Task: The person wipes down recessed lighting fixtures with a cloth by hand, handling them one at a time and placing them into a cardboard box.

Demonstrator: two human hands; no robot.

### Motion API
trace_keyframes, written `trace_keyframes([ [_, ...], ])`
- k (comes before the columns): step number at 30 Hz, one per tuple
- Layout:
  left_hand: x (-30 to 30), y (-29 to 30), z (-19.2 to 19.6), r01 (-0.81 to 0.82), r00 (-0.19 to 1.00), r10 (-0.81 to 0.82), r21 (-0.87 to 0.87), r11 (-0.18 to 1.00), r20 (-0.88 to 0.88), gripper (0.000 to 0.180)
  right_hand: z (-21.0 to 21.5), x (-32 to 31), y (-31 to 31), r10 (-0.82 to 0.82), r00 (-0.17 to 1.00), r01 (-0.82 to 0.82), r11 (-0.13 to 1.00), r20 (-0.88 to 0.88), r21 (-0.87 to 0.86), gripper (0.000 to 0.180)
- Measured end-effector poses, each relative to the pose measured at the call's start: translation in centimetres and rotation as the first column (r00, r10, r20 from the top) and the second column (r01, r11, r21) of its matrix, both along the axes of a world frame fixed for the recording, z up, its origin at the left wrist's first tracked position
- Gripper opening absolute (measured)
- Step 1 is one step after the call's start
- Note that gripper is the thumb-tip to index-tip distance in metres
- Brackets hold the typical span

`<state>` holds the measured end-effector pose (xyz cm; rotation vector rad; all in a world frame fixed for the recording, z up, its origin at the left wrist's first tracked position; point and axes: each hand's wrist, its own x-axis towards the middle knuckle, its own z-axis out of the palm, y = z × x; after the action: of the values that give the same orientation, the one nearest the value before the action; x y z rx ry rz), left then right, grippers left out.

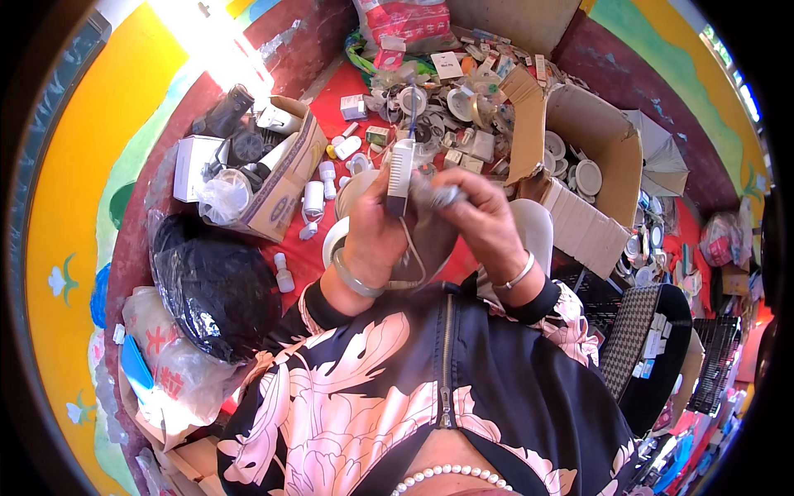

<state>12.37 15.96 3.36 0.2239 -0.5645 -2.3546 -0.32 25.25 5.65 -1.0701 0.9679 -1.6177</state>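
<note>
White ribbed part (400, 168) in left hand (372, 236); right hand (484, 219) grips one (metal?) piece (444, 196).

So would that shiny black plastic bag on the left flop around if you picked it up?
Probably. The black plastic bag looks thin and wrinkled, so it would likely sag and crinkle. Its glossy skin may be a bit slippery. It bulges, so something inside might give it weight, though I can't see what.

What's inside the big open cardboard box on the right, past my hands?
The brown cardboard box holds several round white disc-shaped parts stacked along its floor. A folded flap and the near wall hide the rest of the inside.
</note>
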Motion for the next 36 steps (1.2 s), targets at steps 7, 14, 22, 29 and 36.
trace_keyframes([
  [7,-0.6,2.4,1.0,-0.237,0.895,0.350,-0.370,0.898,0.276,0.032,-0.1,0.6,-1.0,-0.328,0.877,0.251,0.936,-0.350,-0.248,0.024],
  [14,-0.5,2.3,0.4,-0.102,0.974,0.144,-0.228,0.968,0.177,0.043,0.9,1.5,-1.0,-0.404,0.720,0.267,0.912,-0.565,-0.312,0.027],
  [22,-0.6,0.7,0.6,-0.123,0.986,0.126,-0.035,0.992,0.110,0.040,1.4,-1.2,-0.2,-0.062,0.969,0.085,0.993,-0.239,0.086,0.019],
  [29,-0.6,1.7,1.0,-0.003,0.991,-0.010,0.095,0.995,0.136,0.039,3.0,-1.1,-1.5,-0.272,0.895,0.251,0.962,-0.354,-0.103,0.030],
  [36,-0.1,0.9,1.0,-0.080,0.991,0.068,0.097,0.992,0.117,0.033,-0.9,1.7,-1.2,-0.527,0.427,0.142,0.842,-0.735,-0.521,0.032],
])
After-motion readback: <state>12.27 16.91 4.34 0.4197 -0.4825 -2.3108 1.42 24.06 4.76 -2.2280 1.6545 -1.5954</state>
